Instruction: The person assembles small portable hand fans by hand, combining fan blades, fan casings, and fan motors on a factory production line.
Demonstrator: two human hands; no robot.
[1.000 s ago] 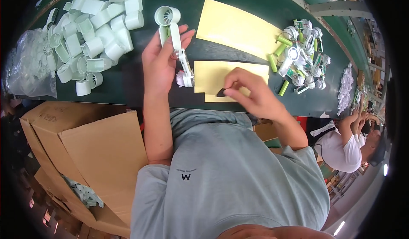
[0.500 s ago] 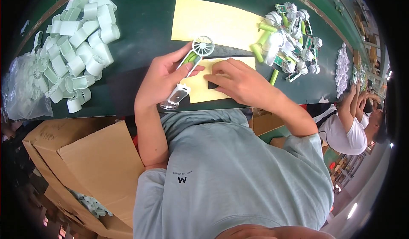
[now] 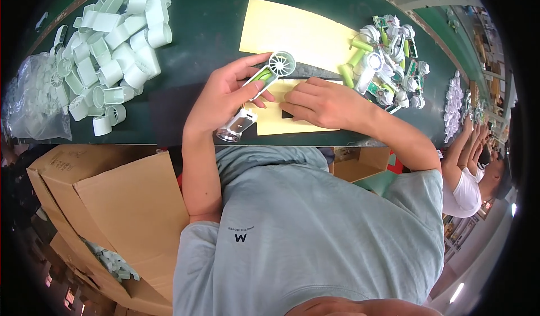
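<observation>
My left hand [image 3: 220, 97] grips a pale green fan housing [image 3: 282, 63] with a round spoked grille at its upper end. A bright green cylinder [image 3: 262, 77] lies inside the housing. Below my left fingers hangs a white part with a clear round end [image 3: 238, 126], next to my wrist. My right hand [image 3: 325, 103] rests on the smaller yellow sheet [image 3: 271, 126], its fingers curled together and tips pressed down. Beside those fingertips shows a small black patch [image 3: 287, 114]; whether they hold it is hidden.
Pale green housings [image 3: 115, 48] are heaped at the left by a clear plastic bag [image 3: 36, 102]. A larger yellow sheet [image 3: 298, 32] lies farther back. White assemblies with circuit boards [image 3: 394, 63] pile up at the right. A cardboard box [image 3: 129, 203] stands below the table edge; another person [image 3: 464, 195] sits far right.
The whole view has shifted, so the table items appear farther right. My left hand keeps the fan housing, and my right hand stays on the smaller yellow sheet with its fingers curled.
</observation>
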